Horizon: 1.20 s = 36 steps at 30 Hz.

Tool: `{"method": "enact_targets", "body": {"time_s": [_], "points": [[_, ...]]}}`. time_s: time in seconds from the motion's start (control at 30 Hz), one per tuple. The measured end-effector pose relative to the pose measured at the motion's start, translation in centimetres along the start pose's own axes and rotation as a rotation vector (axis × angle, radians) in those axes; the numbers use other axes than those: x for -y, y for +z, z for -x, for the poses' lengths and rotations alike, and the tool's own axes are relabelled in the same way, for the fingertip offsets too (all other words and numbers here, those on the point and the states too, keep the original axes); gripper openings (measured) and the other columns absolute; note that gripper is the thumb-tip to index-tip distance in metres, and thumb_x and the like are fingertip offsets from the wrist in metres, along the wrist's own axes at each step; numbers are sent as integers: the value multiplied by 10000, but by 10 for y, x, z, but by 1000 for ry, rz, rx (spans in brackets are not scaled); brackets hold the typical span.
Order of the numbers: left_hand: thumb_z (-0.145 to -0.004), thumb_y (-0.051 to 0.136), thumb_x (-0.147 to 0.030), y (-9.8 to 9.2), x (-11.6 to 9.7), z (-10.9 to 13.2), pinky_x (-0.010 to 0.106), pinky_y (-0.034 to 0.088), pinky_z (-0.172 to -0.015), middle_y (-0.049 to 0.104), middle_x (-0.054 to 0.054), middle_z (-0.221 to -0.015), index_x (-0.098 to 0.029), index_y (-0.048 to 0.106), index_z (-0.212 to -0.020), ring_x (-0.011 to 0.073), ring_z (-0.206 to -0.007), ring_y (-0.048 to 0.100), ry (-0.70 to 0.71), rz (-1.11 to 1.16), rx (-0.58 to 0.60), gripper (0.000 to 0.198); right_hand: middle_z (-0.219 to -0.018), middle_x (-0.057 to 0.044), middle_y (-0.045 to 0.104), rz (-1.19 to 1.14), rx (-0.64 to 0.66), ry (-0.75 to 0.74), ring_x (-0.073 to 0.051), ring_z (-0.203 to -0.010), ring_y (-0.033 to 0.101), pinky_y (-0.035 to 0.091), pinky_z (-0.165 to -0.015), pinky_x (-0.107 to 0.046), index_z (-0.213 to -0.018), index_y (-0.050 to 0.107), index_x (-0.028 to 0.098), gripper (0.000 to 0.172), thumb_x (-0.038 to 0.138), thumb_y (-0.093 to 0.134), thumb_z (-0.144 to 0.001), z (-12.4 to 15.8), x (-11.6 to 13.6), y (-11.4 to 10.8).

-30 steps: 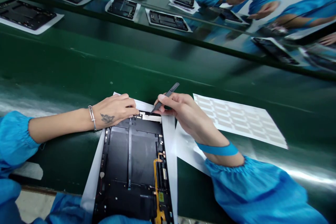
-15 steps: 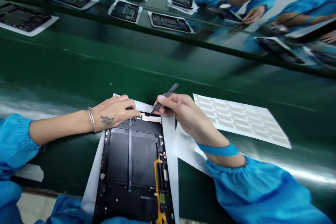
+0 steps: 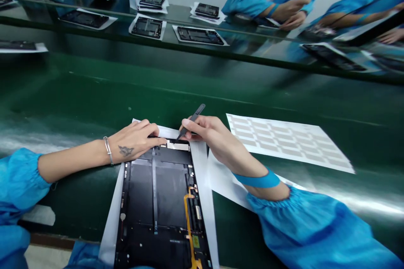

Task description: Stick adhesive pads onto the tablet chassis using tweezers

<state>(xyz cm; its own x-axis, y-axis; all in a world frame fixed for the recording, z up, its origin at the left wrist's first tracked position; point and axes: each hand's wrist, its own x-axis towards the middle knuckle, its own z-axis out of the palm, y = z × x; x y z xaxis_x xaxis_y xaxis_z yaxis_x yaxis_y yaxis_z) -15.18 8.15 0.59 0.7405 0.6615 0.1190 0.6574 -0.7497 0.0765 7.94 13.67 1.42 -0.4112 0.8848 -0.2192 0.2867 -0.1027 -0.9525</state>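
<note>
An opened black tablet chassis (image 3: 158, 201) lies lengthwise on a white paper sheet (image 3: 202, 176), with dark panels and a yellow flex cable (image 3: 188, 218) on it. My left hand (image 3: 135, 141) rests its curled fingers on the chassis's top edge, and its fingertips are partly hidden. My right hand (image 3: 210, 130) grips black tweezers (image 3: 192, 120), their tip close to a small pale strip (image 3: 178, 146) at the top of the chassis. A sheet of printed labels (image 3: 287, 141) lies to the right of my right hand.
All this lies on a green conveyor belt (image 3: 126, 84). Beyond it, a long glossy shelf (image 3: 94, 29) carries several tablet chassis on white sheets, and co-workers in blue sleeves (image 3: 277, 10) handle items at its far side.
The whole scene has shifted slightly down and tilted in view. My hands stay in nearly the same place on the chassis, and the tweezers remain at its top edge.
</note>
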Motion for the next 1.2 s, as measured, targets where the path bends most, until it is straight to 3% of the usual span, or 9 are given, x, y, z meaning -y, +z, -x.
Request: {"method": "enact_targets", "body": {"time_s": [0.17,0.4,0.53,0.77,1.03,1.2], "points": [[-995,377,-164,-3,0,0,307,384,-773,570,76,-1124,-235,570,-1261,197,-891,484,4,-24,8,336,-587,-9,571,126,-38,-133,-150,-582,513,385,-591,-299,-637,586,192,490,667,645,-744,0,-5,-2],[-993,389,-159,2,1,2,303,389,-763,587,87,-1116,-207,572,-1255,200,-920,519,22,-56,-30,324,-716,-47,672,224,-236,-362,-198,-698,630,464,-627,-303,-746,658,192,457,631,567,-836,16,-7,6],[-1007,376,-172,4,1,3,319,399,-810,595,83,-1119,-193,585,-1222,208,-972,534,17,-23,-56,301,-750,-59,691,317,-238,-481,-186,-668,639,469,-567,-284,-735,660,185,454,589,521,-889,22,-11,17],[-997,396,-170,0,-1,1,328,401,-818,585,73,-1135,-208,569,-1239,207,-960,523,-1,-17,-1,300,-838,-83,708,388,-209,-560,-186,-715,658,499,-588,-287,-750,672,187,334,429,533,-933,22,-17,19],[-1007,376,-172,1,-2,0,325,405,-808,587,83,-1097,-187,582,-1209,206,-956,528,7,-60,-2,289,-812,-60,706,468,-147,-830,-207,-799,622,511,-707,-349,-897,676,212,129,228,554,-935,27,-16,20],[-1016,357,-174,3,-1,1,332,411,-817,590,83,-1089,-191,581,-1220,207,-974,544,18,-61,-34,304,-805,-60,701,463,-159,-824,-207,-790,626,510,-688,-343,-883,669,213,132,223,548,-937,27,-17,20]]}}
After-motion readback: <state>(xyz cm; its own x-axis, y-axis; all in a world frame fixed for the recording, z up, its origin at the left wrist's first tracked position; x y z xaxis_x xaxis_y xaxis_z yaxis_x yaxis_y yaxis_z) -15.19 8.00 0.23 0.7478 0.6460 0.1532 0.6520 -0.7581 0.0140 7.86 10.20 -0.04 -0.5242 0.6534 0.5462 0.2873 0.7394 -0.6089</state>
